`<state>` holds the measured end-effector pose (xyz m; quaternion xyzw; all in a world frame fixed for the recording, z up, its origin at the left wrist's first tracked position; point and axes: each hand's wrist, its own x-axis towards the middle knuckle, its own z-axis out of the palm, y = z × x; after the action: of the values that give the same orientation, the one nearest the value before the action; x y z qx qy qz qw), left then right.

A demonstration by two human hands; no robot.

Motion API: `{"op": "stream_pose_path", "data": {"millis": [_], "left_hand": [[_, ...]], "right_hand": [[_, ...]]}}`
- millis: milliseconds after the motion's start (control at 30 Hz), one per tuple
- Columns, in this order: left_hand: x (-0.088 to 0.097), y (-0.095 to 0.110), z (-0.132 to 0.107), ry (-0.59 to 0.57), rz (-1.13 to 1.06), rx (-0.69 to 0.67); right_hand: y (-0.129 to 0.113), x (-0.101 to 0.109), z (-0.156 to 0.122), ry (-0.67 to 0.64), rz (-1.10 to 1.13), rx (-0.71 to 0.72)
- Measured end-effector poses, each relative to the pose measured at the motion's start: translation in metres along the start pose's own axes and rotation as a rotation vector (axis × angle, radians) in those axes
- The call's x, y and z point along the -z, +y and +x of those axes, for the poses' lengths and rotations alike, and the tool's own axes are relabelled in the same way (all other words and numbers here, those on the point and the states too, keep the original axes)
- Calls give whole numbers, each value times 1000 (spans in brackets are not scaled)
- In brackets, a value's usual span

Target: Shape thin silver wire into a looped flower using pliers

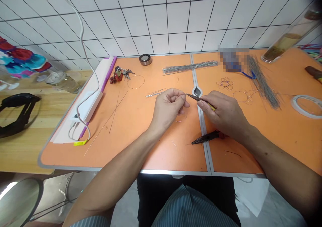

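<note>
My left hand (168, 108) sits mid-table with its fingertips pinched together, and a thin coppery wire loop (181, 117) hangs just below them. My right hand (222, 107) grips slim pliers with a yellow handle (200, 100), their black jaws pointing at my left fingertips. Black long-nose pliers (207, 137) lie on the orange tabletop (130, 136) under my right wrist. Two flower shapes of bent wire (224, 83) lie to the right, and a bundle of straight steel wires (190, 67) lies ahead of my hands. The pinched wire is mostly hidden by my fingers.
A grey metal seam (201, 119) divides the tabletop. A second wire bundle (263, 82), a tape roll (307, 106), a glass jar (289, 40), keys (120, 74) and a white power strip (88, 96) stand around the table. White tiles form the wall behind.
</note>
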<state>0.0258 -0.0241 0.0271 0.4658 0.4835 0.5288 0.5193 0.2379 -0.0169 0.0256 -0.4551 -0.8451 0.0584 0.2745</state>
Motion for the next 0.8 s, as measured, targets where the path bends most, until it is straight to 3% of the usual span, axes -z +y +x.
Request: {"op": "stream_pose_path", "data": {"millis": [800], "left_hand": [[0,-1,0,-1,0,12]], "right_hand": [[-3,1,-1,-6,8,-22]]}}
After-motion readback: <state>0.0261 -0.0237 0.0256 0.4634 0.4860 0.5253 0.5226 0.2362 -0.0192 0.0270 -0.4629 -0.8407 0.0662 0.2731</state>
